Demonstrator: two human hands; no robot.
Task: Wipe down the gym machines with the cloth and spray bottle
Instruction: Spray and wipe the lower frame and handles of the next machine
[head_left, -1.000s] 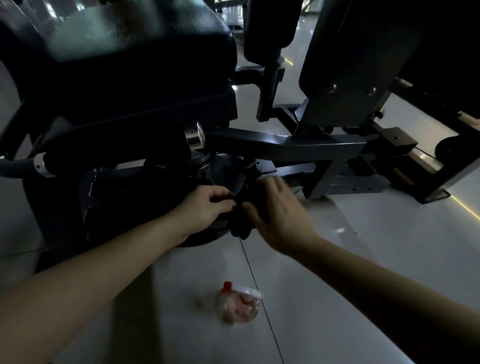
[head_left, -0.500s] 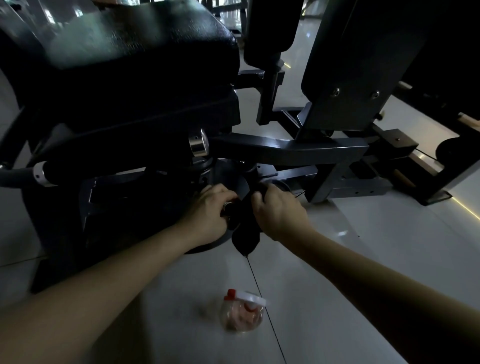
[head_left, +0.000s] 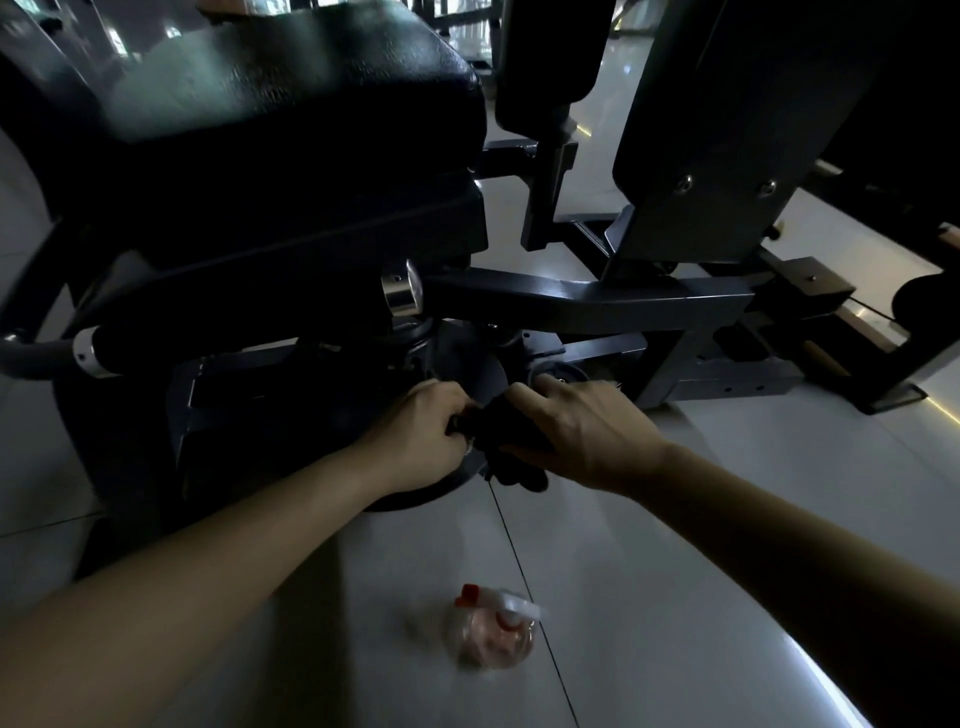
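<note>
Head view | gripping dark cloth (head_left: 506, 431) crosswise: left end in curled left hand (head_left: 423, 434), right end pinched under right hand (head_left: 587, 431) | touching pivot disc (head_left: 467, 364) directly ahead | noted spray bottle (head_left: 491, 631) on floor (head_left: 675, 519), nearer body, well apart.

Spray bottle (head_left: 491, 631) blurred, cloth (head_left: 493, 426) partly hidden under right hand (head_left: 587, 431)
</note>
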